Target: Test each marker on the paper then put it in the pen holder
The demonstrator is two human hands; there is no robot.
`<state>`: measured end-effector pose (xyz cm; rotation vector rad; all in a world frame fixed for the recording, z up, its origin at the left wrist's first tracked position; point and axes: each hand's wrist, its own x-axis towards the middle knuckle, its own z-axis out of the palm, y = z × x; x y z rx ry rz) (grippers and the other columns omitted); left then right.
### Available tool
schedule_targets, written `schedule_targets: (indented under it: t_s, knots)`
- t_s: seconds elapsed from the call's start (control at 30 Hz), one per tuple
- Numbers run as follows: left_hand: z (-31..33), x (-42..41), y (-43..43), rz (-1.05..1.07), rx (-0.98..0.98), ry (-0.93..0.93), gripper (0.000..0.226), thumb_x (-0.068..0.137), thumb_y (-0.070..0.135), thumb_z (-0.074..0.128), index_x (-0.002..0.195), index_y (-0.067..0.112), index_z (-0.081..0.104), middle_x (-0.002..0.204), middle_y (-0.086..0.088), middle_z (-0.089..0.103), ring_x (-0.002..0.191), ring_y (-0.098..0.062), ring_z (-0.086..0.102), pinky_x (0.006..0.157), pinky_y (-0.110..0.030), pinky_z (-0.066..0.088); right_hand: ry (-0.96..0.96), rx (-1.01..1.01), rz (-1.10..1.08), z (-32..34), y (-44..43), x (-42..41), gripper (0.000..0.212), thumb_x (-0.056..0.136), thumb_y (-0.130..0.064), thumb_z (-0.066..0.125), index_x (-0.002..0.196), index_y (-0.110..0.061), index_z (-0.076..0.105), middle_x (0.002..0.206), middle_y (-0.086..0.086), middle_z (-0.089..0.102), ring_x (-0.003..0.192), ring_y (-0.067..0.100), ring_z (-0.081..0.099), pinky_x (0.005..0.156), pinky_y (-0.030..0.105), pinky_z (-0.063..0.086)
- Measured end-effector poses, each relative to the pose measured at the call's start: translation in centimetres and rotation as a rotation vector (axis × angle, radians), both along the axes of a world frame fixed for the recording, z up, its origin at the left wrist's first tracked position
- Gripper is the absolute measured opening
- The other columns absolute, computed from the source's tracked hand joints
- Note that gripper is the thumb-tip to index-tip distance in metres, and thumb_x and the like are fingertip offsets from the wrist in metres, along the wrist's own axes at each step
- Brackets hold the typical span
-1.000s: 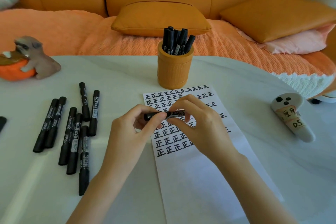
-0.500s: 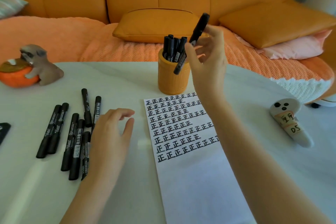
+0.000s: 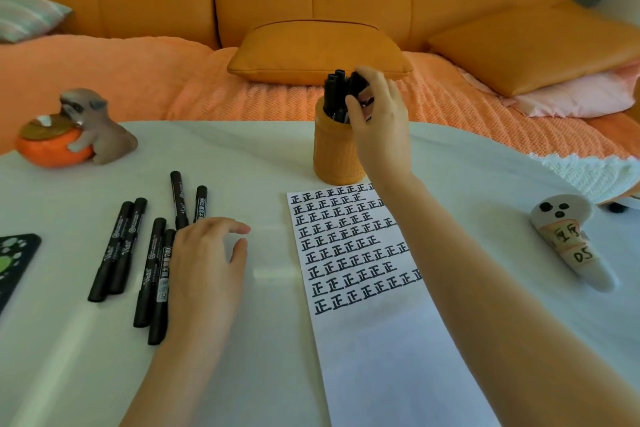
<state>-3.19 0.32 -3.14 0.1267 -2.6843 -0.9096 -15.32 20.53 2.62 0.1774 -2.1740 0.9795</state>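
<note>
**Now another marker goes into the holder, with a row still waiting**

Right at the pen holder [image 3: 335,152] we find the right hand [image 3: 379,121], fingers curled around a black marker [image 3: 357,84] whose top pokes out above the knuckles. The marker's lower end is hidden behind the hand, so I cannot say whether it is already down inside the cup or just at the rim. Beside it, a cluster of stored markers [image 3: 334,94] stands upright in the holder, so a good share of the job looks done.

Down on the table [image 3: 259,163], the paper [image 3: 381,357] backs that up: row upon row of bold black test characters fills its upper half, while the lower half is blank, plenty of room for more.

Over on the other side, the left hand [image 3: 204,270] hovers, fingers loosely spread and gripping nothing, just above the loose markers [image 3: 138,246] lying on the tabletop. I count about seven of them, all capped, some partly under the hand. Those are the ones left to test, as I read it.

So the picture is this: one marker at the point of drop-off, a batch already stowed, and roughly seven to go. Off to the edges sit a small animal figurine [image 3: 86,125] and a white ghost-faced toy [image 3: 568,239], both well clear of the action.
</note>
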Motion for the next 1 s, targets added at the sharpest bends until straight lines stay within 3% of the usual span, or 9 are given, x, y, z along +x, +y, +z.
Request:
schedule_targets:
  t_s: [0.13, 0.3, 0.4, 0.53, 0.77, 1.0]
  knots:
    - [0.0, -0.1, -0.1, 0.027, -0.014, -0.033, 0.017, 0.085, 0.004, 0.062, 0.097, 0.015, 0.068, 0.109, -0.003, 0.063, 0.11, -0.027, 0.05, 0.092, -0.031, 0.035, 0.01, 0.105, -0.101, -0.6, 0.1, -0.3, 0.039, 0.095, -0.016, 0.052, 0.133, -0.01, 0.053, 0.111, 0.015, 0.049, 0.096, 0.022, 0.051, 0.072, 0.036, 0.05]
    - [0.3, 0.0, -0.2, 0.061, -0.025, -0.091, 0.02, 0.086, 0.004, 0.061, 0.103, 0.012, 0.067, 0.125, -0.008, 0.053, 0.119, -0.029, 0.045, 0.097, -0.035, 0.035, 0.015, 0.121, -0.11, -1.0, 0.1, 1.0, 0.051, 0.094, -0.013, 0.051, 0.143, -0.008, 0.039, 0.114, 0.016, 0.045, 0.096, 0.022, 0.051, 0.065, 0.029, 0.048]
    - [0.4, 0.0, -0.1, 0.072, -0.006, -0.105, 0.024, 0.087, 0.001, 0.059, 0.106, 0.012, 0.065, 0.131, -0.007, 0.048, 0.123, -0.027, 0.043, 0.096, -0.034, 0.036, 0.022, 0.086, -0.069, -1.8, 0.0, 3.7, 0.039, 0.094, -0.011, 0.05, 0.133, -0.007, 0.048, 0.11, 0.012, 0.049, 0.079, 0.021, 0.052, 0.058, 0.041, 0.049]
    - [0.2, 0.1, -0.1, 0.055, -0.025, -0.089, 0.025, 0.086, -0.004, 0.057, 0.104, 0.011, 0.066, 0.128, -0.007, 0.05, 0.122, -0.026, 0.043, 0.096, -0.033, 0.035, 0.011, 0.108, -0.036, -3.1, 0.0, 7.9, 0.023, 0.093, -0.011, 0.051, 0.115, -0.007, 0.058, 0.098, 0.007, 0.052, 0.073, 0.018, 0.051, 0.053, 0.044, 0.047]
    - [0.3, 0.4, 0.5, 0.039, 0.0, -0.069, 0.036, 0.083, -0.011, 0.052, 0.107, 0.013, 0.064, 0.12, -0.002, 0.049, 0.102, -0.017, 0.051, 0.073, -0.021, 0.034, -0.07, 0.001, 0.044, -3.8, 0.3, 12.7, 0.022, 0.092, -0.012, 0.049, 0.109, -0.012, 0.064, 0.095, -0.007, 0.05, 0.075, 0.01, 0.051, 0.057, 0.019, 0.04]
    - [-0.2, 0.1, 0.4, 0.024, 0.057, -0.043, 0.019, 0.085, -0.001, 0.059, 0.095, 0.013, 0.066, 0.105, -0.003, 0.056, 0.091, -0.024, 0.06, 0.08, -0.033, 0.047, -0.176, -0.037, 0.056, -4.5, 0.1, 14.2, 0.021, 0.091, -0.013, 0.05, 0.103, -0.014, 0.068, 0.088, -0.016, 0.05, 0.075, 0.002, 0.05, 0.059, 0.009, 0.036]
